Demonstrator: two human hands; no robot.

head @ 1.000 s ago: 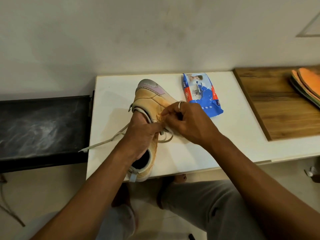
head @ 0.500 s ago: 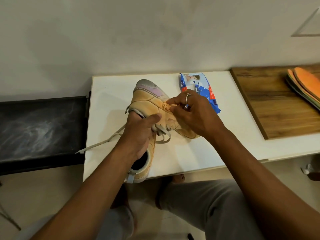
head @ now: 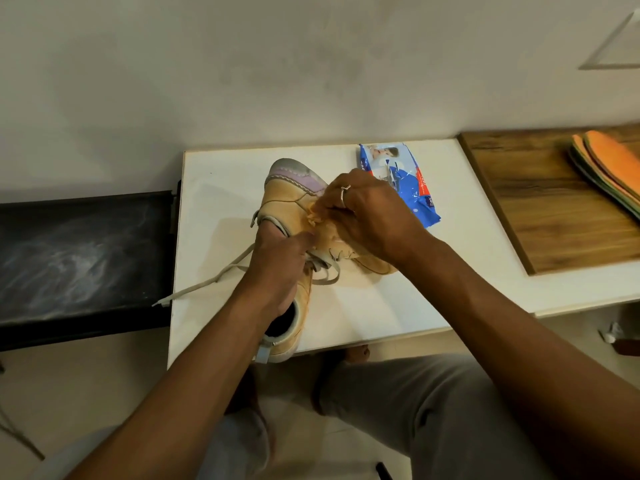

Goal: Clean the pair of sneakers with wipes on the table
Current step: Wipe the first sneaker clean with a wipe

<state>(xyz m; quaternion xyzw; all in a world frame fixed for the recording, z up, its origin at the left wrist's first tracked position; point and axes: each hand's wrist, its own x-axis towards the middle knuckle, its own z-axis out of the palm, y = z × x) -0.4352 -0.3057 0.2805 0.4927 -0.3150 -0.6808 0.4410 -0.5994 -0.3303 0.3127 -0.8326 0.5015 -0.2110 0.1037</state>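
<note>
One tan sneaker lies on the white table, toe toward 12 o'clock and heel at the near edge. Its lace trails toward 8 o'clock. Left hand grips the midsection, fingers curled. Right hand pinches a crumpled, yellowed wipe against the upper. Wipes pack at the sneaker's 2 o'clock; wooden board with insoles at 3 o'clock.

Bare tabletop right of the sneaker; wipes pack near the wall behind

tan sneaker: laces loose, toe away, on table | blue wipes pack: flat, beside toe
</note>
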